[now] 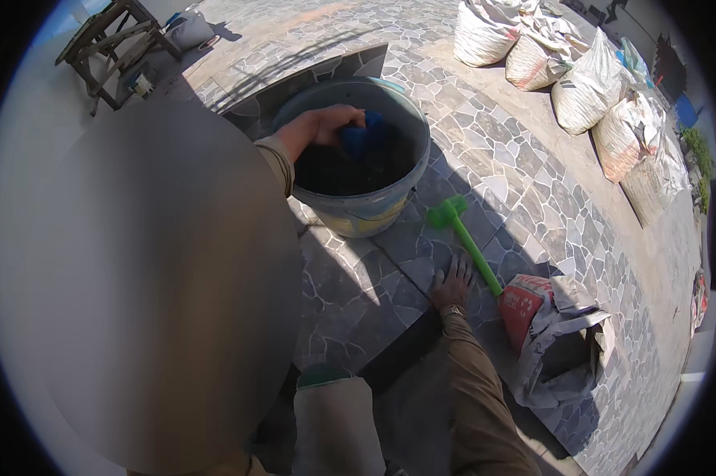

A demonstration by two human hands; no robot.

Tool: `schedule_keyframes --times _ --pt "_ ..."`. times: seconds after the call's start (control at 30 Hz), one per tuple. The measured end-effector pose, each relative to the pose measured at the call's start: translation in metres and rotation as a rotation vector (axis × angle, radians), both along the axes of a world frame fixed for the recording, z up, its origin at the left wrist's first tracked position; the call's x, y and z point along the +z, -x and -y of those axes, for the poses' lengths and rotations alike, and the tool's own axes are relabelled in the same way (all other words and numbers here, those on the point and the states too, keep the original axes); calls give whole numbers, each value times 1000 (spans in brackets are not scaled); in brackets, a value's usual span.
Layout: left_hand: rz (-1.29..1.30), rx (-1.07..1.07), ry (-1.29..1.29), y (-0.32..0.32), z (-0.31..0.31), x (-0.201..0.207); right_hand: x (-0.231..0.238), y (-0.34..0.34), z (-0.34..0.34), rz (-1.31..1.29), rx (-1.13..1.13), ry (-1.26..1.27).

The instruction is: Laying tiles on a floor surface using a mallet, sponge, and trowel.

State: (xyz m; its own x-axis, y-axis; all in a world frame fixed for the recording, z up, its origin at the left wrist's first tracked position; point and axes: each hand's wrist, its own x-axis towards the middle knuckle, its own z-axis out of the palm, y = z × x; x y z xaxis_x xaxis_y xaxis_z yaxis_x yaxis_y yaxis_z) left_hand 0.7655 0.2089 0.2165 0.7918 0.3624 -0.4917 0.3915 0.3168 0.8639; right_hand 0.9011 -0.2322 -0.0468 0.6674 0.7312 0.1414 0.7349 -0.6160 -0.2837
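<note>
My left hand [336,124] reaches over the rim of a large round bucket [366,216]. Its fingers are closed on a soft blue thing [363,136], a cloth or sponge; I cannot tell which. Dark contents fill the bucket below it. My right hand [455,283] rests flat on the stone-patterned tile [334,293], fingers stretched out and holding nothing. Just beyond it lies a bright green mallet [475,252], its head near the bucket and its handle end by a torn paper bag [524,309]. Most of my left arm is lost in a blurred patch.
Several stuffed white sacks [584,87] line the far right side. A wooden trestle [108,47] stands at the far left. Behind the bucket lies a dark tile slab [366,65]. My knee [334,420] shows at the lower edge, and a large blur hides the left side.
</note>
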Motion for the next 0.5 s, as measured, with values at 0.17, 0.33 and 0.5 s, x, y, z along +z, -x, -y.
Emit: schedule_keyframes --times 0.17,0.33,0.5 --pt "484 133 342 109 25 66 -9 1 -2 117 16 125" --pt "566 323 358 289 54 44 -20 0 -4 176 41 168" --pt "174 583 297 456 126 -39 -30 -5 -4 233 47 176"
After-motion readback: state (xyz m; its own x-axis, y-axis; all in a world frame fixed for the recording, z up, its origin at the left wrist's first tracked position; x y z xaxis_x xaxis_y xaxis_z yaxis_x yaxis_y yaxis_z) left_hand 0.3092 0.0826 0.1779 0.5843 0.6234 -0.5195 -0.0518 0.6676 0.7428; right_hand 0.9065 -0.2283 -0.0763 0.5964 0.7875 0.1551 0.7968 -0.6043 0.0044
